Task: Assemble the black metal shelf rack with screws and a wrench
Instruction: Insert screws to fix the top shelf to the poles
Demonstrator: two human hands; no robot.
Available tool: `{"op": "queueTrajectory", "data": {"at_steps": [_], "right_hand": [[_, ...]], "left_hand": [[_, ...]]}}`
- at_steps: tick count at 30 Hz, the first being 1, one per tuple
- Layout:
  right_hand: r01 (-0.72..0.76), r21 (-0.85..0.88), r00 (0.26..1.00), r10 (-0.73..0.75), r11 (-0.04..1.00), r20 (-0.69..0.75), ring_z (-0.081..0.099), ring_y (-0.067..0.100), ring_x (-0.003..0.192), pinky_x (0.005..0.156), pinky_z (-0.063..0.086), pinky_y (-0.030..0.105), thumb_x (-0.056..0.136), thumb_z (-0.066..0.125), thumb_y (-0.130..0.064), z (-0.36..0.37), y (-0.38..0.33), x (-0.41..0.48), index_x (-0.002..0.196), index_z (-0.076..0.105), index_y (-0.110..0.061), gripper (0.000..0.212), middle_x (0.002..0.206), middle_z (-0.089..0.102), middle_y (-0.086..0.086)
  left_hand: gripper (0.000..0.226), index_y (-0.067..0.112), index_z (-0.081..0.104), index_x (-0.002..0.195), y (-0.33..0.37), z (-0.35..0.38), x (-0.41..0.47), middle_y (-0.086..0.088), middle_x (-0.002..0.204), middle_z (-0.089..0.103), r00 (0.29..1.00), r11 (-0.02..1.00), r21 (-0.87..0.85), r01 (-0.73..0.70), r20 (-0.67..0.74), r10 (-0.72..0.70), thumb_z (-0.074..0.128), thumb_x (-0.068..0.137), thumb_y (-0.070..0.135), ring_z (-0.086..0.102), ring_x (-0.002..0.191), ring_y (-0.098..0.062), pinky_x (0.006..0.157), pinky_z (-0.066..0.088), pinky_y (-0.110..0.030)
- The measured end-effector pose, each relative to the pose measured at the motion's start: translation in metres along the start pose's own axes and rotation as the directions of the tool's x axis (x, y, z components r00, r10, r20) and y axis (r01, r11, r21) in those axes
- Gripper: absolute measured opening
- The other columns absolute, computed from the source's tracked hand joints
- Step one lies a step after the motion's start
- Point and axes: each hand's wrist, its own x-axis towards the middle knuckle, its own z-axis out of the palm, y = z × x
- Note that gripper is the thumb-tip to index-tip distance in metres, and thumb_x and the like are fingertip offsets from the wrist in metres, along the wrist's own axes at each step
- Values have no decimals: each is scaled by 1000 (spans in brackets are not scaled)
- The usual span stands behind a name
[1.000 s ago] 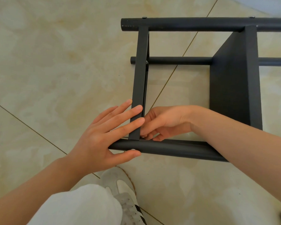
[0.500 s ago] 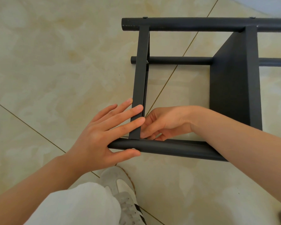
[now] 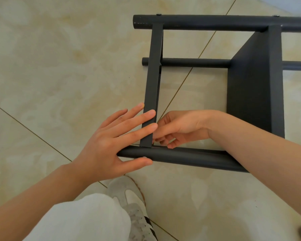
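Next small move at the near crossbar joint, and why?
Probably thread a screw by finger there: the left hand presses flat on the crossbar where it meets the near tube, the right hand curls behind that joint, no wrench visible. What it pinches is hidden.

One rack, one left hand, one right hand

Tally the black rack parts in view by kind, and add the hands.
Round tubes: 3
Flat bar: 1
Shelf panel: 1
Hands: 2
Total: 7
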Motion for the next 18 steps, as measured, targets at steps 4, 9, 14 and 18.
{"op": "queueTrajectory", "data": {"at_steps": [4,9,14,18], "right_hand": [[63,-1,997,-62,998,55,55,3,60,69,46,20,96,59,-11,2,2,1,62,74,-27,40,64,61,-11],[-18,-33,999,17,999,-27,51,10,66,73,45,25,94,63,-26,4,1,2,67,75,-23,29,66,54,-3],[47,29,999,-48,998,13,55,10,71,74,47,25,94,63,-16,3,1,-1,72,75,-24,26,75,62,-2],[42,46,999,-40,998,-36,55,17,79,82,46,30,93,63,-10,7,1,4,85,74,-13,14,86,62,7]], "left_hand": [[59,12,52,140,0,1,0,-8,153,45,1000,1000,3,0,-4,0,63,95,49,33,148,-29,118,31,-49],[59,13,52,139,0,0,0,-8,153,44,1000,1000,2,5,5,-5,62,95,50,32,149,-28,119,29,-46],[58,13,53,139,1,0,0,-9,153,45,1000,1000,1,5,-3,-5,63,95,49,33,148,-28,118,31,-49],[57,12,53,138,1,1,0,-10,152,46,1000,1000,-2,5,-12,-5,64,95,48,34,148,-29,117,32,-50]]}}
